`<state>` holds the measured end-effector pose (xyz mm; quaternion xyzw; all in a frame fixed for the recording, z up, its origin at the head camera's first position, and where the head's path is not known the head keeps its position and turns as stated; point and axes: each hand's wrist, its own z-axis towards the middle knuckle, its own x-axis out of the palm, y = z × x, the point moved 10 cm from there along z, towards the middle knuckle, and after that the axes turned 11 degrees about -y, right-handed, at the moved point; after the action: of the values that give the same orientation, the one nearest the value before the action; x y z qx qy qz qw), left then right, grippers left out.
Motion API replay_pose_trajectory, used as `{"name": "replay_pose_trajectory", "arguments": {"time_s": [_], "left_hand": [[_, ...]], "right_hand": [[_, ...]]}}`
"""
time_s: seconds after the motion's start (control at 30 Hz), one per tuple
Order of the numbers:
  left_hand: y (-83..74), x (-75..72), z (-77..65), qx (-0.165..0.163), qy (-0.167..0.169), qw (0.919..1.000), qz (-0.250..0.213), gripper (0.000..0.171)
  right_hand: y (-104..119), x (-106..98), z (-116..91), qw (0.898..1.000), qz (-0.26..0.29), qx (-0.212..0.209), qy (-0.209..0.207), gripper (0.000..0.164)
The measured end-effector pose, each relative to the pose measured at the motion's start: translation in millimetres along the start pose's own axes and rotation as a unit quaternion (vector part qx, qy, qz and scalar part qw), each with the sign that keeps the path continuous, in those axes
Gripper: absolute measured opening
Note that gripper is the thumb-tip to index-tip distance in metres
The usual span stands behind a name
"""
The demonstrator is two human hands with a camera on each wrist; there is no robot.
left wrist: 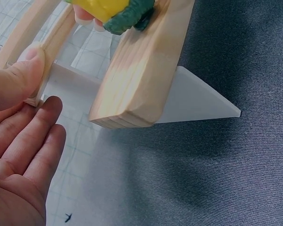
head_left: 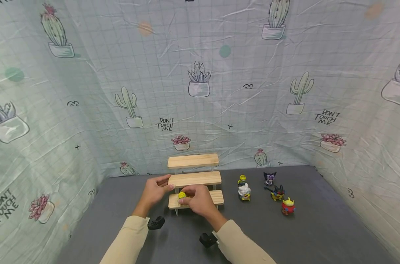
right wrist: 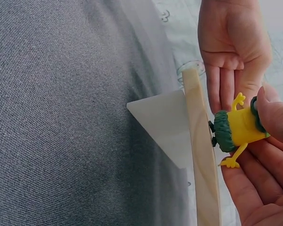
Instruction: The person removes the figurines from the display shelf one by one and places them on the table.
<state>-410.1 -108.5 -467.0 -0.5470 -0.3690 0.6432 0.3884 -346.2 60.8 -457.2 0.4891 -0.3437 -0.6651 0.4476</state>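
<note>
A three-step wooden display stand (head_left: 198,178) with clear side supports stands on the dark cloth. At the left end of its middle step, my left hand (head_left: 155,190) holds the board, thumb on the wood and fingers below. My right hand (head_left: 201,202) pinches a small yellow minion figurine (right wrist: 244,126) by its head, over the left part of the lowest step (right wrist: 203,155). The figurine has a green skirt, green goggles and spread yellow arms; its dark feet are right at the board's surface. Fingers hide part of its head.
Several small figurines stand to the right: a yellow one (head_left: 242,179), a white-hooded one (head_left: 244,192), a black-and-purple one (head_left: 269,178), a black-eared one (head_left: 277,193) and a red-and-yellow one (head_left: 288,206). Cactus-print cloth (head_left: 200,121) hangs behind and at both sides.
</note>
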Motion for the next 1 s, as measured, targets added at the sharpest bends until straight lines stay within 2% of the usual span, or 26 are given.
{"name": "replay_pose_trajectory", "arguments": {"time_s": [0.4, 0.67, 0.83, 1.0], "left_hand": [[0.8, 1.2, -0.5, -0.008, -0.004, 1.0, 0.004, 0.055], [2.5, 0.8, -0.8, -0.011, -0.003, 0.9999, 0.006, 0.056], [3.3, 1.1, 0.2, -0.008, -0.003, 1.0, 0.005, 0.057], [3.1, 1.2, 0.4, -0.004, -0.003, 1.0, 0.005, 0.057]], "right_hand": [[-2, -13, -4, 1.0, 0.008, 0.011, -0.008, 0.018], [-1, -22, -6, 1.0, 0.014, -0.001, -0.006, 0.02], [-1, -33, -7, 1.0, 0.015, 0.002, -0.012, 0.019], [3, -44, -11, 1.0, 0.023, -0.012, -0.006, 0.019]]}}
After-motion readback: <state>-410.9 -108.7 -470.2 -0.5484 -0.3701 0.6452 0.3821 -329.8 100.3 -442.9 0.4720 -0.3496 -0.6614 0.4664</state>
